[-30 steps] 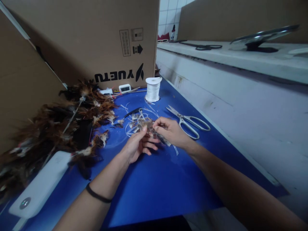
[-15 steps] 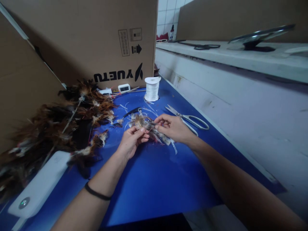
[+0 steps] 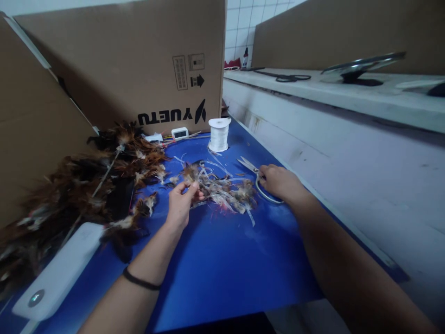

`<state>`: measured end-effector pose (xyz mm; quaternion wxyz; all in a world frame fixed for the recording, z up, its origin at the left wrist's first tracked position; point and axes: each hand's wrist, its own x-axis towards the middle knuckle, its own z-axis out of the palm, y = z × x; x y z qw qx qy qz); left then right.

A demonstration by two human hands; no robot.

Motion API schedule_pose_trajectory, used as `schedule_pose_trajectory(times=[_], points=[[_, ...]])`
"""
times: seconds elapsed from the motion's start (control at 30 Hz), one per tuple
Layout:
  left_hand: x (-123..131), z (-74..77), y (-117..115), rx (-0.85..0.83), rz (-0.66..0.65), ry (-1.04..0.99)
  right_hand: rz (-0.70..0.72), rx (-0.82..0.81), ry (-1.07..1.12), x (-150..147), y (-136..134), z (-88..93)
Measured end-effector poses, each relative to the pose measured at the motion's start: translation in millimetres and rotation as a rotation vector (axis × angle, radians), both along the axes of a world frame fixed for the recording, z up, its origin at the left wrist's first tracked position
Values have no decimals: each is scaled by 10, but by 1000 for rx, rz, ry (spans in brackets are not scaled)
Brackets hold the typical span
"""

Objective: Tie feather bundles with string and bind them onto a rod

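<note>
Head view: your right hand point(image 3: 278, 180) has moved from the feather scraps point(image 3: 243, 191) to the scissors point(image 3: 257, 171), fingers curled over the handles; whether they grip, I cannot tell. Your left hand point(image 3: 182, 202) pinches a feather tuft point(image 3: 190, 172) at the scraps' left. Best keep that pinch steady, blades point(image 3: 246, 163) clear of skin. Your fingers hide the tuft's base.

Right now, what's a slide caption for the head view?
Left hand pinches a feather tuft over a blue table; right hand at the scissors, white spool behind.
</note>
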<state>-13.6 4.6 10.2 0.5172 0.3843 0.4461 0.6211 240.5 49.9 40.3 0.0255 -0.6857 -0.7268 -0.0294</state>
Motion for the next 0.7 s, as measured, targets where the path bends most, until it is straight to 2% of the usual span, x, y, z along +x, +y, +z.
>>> schedule_pose_trajectory(times=[0.27,0.43,0.57,0.7], points=[[-69,-31,70,98,134,52,-150,-137,-70,192,-11,49],[-77,-48,78,101,181,75,-156,-163,-36,191,20,23],[-81,-66,83,113,185,90,-176,-136,53,166,36,18],[-85,-67,87,97,194,81,-218,-136,218,187,32,92]])
